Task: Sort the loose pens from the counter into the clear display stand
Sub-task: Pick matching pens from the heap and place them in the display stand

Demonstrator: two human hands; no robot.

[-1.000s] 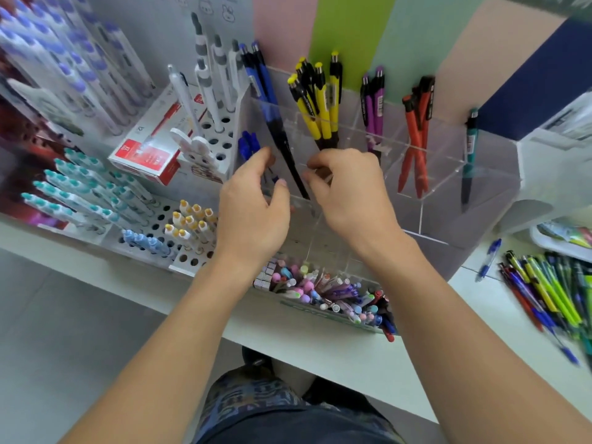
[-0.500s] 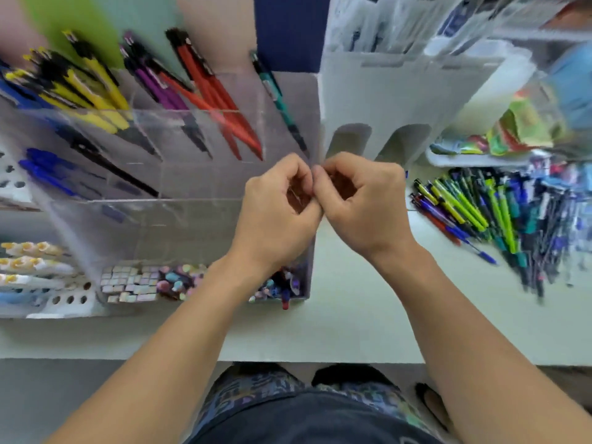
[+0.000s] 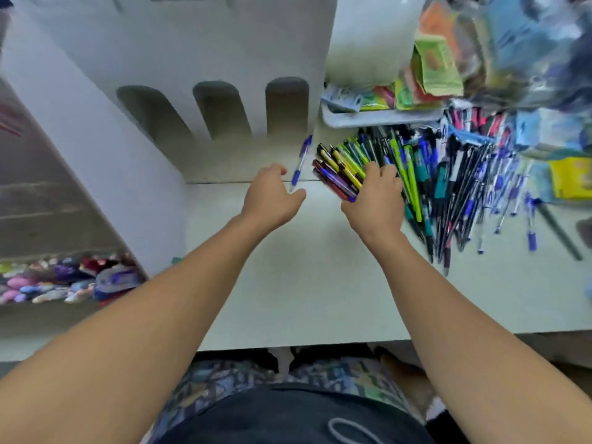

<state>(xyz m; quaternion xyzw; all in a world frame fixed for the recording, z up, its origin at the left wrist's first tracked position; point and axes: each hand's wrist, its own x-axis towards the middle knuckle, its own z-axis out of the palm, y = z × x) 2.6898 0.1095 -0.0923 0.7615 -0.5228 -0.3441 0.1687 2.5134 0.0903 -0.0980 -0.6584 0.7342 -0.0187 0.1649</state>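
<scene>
A heap of loose pens (image 3: pixel 448 174) in green, blue, black and teal covers the white counter (image 3: pixel 304 267) at the right. My right hand (image 3: pixel 376 195) lies on the heap's left end, fingers curled over a bunch of yellow, purple and red pens (image 3: pixel 336 174). One blue-and-clear pen (image 3: pixel 301 161) lies apart, just left of the heap. My left hand (image 3: pixel 272 193) hovers beside its lower tip, fingers apart and holding nothing. The clear display stand (image 3: pixel 38 203) shows blurred at the left edge, away from both hands.
A white board with three arched cutouts (image 3: pixel 224 107) stands behind the hands. A white tray (image 3: pixel 378 120) of coloured packets sits at the back right. Small coloured items (image 3: pixel 64 283) fill the stand's bottom section. The counter's front edge runs just below my forearms.
The view has swung right, from the stand to the pen heap. Both hands left the stand, separated, and reached forward; the right one has come down on the pens.
</scene>
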